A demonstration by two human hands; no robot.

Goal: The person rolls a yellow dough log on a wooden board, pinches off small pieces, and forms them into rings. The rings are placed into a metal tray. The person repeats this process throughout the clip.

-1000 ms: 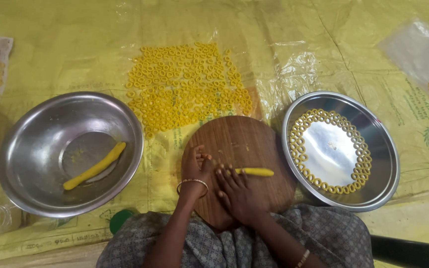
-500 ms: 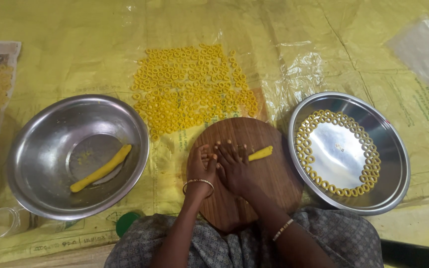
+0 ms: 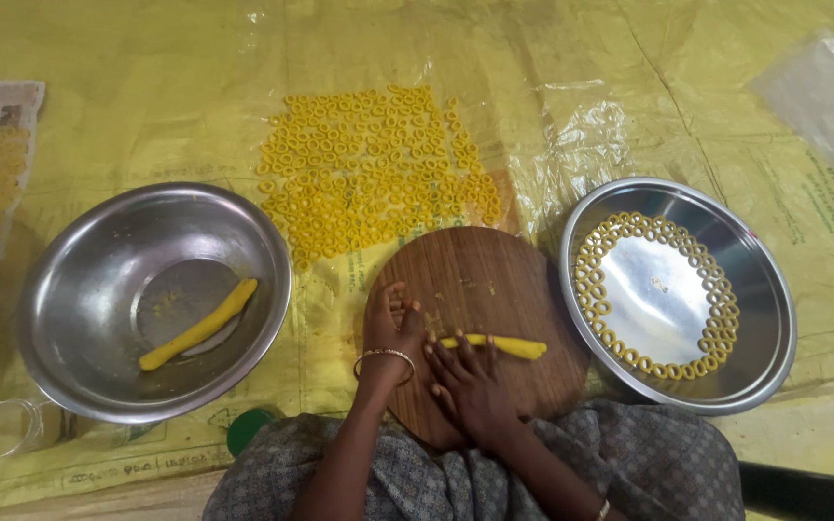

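A round wooden board [image 3: 494,280] lies in front of me on a yellow plastic sheet. Across it runs a thin yellow dough rope [image 3: 509,344]. My right hand [image 3: 470,381] rests flat with its fingertips on the rope's left part. My left hand [image 3: 390,323], with a bangle at the wrist, lies flat on the board's left side beside the rope's end. Neither hand grips anything.
A steel bowl [image 3: 69,318] at the left holds a thick yellow dough roll [image 3: 200,325]. A steel plate [image 3: 755,318] at the right carries small dough rings [image 3: 593,280] around its rim. Many dough rings [image 3: 378,164] are spread on the sheet beyond the board. A small jar [image 3: 12,425] stands near left.
The dough rope has rolled back toward me and lies longer and level under my right fingers. Both hands slid slightly back on the board.
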